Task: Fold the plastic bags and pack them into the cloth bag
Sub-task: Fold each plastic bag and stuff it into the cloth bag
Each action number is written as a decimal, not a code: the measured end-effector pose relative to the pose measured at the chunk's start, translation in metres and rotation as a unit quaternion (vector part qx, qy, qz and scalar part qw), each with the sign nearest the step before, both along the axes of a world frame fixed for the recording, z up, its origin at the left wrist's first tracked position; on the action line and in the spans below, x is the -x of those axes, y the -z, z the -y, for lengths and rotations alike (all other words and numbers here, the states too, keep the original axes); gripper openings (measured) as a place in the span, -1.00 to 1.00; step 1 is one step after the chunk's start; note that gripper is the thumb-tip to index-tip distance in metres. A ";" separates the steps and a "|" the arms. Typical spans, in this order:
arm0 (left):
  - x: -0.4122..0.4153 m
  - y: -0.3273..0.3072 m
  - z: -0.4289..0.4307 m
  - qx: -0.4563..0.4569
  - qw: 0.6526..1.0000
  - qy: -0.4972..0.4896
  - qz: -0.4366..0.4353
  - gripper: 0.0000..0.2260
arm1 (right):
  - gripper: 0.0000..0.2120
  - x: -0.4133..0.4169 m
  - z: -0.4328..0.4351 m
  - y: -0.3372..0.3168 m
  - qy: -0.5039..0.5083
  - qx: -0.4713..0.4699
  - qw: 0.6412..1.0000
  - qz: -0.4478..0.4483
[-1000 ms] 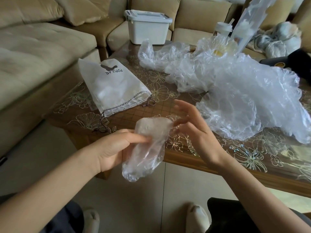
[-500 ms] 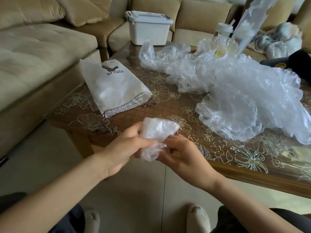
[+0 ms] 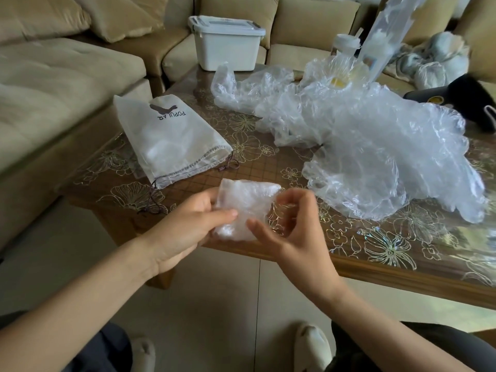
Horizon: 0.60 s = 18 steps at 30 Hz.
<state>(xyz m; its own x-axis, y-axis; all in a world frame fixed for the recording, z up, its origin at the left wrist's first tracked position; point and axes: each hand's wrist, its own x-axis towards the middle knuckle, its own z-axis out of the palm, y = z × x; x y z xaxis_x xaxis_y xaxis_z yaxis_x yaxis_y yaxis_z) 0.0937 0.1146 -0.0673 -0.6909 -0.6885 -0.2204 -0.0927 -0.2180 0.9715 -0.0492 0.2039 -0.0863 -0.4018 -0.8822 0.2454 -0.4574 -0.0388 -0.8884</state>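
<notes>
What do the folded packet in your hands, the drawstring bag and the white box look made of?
The folded packet: thin clear plastic film, glossy, crinkled. The drawstring bag: off-white cloth, matte, stitched hem, cord. The white box: probably hard plastic, smooth, clip-on lid.

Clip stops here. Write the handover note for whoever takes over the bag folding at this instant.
Left hand: grips the folded plastic bag, thumb across its front.
Right hand: thumb on that bag's lower right edge; fingers curled and blurred, grip unclear.
Cloth bag: lying on the table, left side, drawstring mouth toward the person; pale shapes show through it.
Loose plastic bags: crumpled pile on the right.
Done: this bag folded small.
To do: slip it into the cloth bag, then fold and pack the pile.
</notes>
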 end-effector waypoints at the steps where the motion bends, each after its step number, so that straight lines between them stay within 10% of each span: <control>1: 0.000 0.000 0.001 -0.005 1.000 -0.001 0.001 -0.76 | -0.48 0.003 0.001 -0.001 0.011 -0.013 0.999 0.039; 6: 0.007 -0.001 -0.004 -0.067 0.996 0.022 -0.046 -0.74 | -0.58 0.016 0.009 -0.009 -0.115 -0.102 0.932 0.329; 10: 0.010 -0.003 -0.004 -0.071 0.996 0.014 -0.056 -0.82 | -0.78 0.016 0.012 -0.006 -0.118 -0.086 0.899 0.412; 18: 0.017 -0.003 -0.002 -0.099 0.983 -0.085 -0.129 -0.63 | -0.47 0.026 0.026 -0.020 -0.121 -0.081 0.878 0.457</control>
